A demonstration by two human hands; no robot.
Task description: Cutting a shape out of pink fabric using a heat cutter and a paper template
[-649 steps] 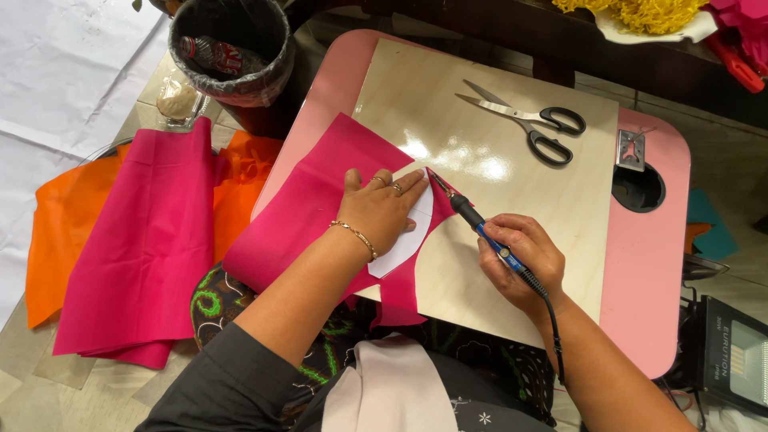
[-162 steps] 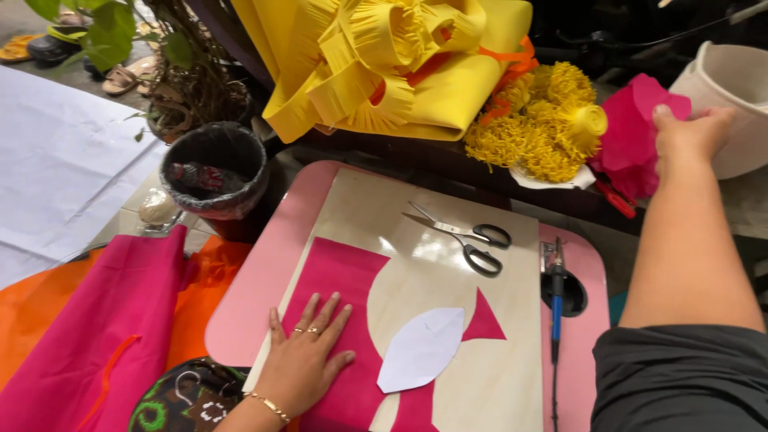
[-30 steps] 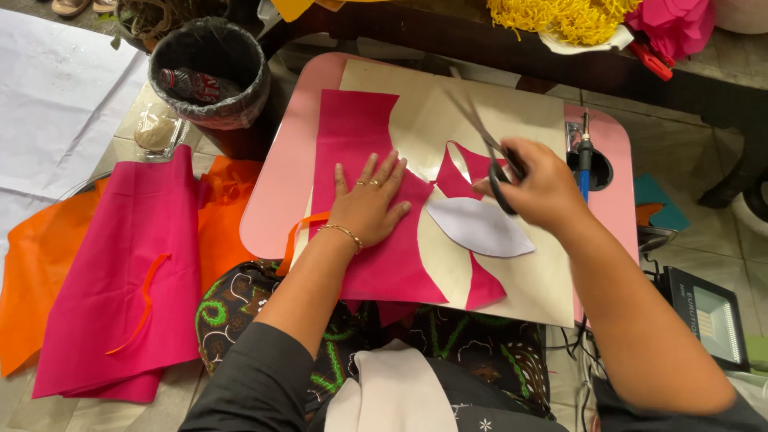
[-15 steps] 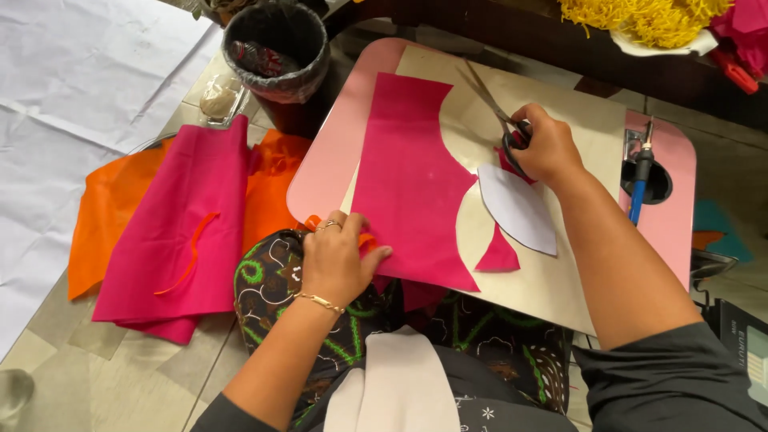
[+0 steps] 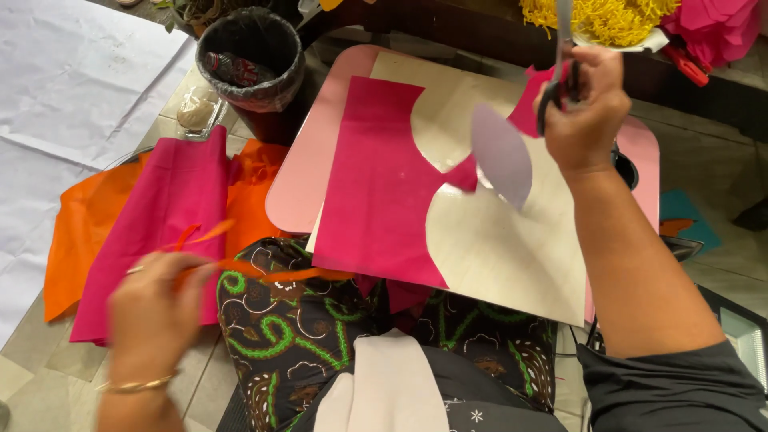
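My right hand (image 5: 588,112) grips the scissors (image 5: 560,72) raised over the surface (image 5: 496,248), while my left hand (image 5: 152,308) pinches an orange strip (image 5: 264,270), pulling it aside.

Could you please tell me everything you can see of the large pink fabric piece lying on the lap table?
The pink fabric piece is a flat, thin, matte sheet of magenta cloth. Its left and top edges are straight; its right side has been cut into deep curved scoops, leaving a narrow neck that reaches a white leaf-shaped template. It lies on the beige board of the lap table, its lower edge hanging over the near rim. Neither hand is on its main body.
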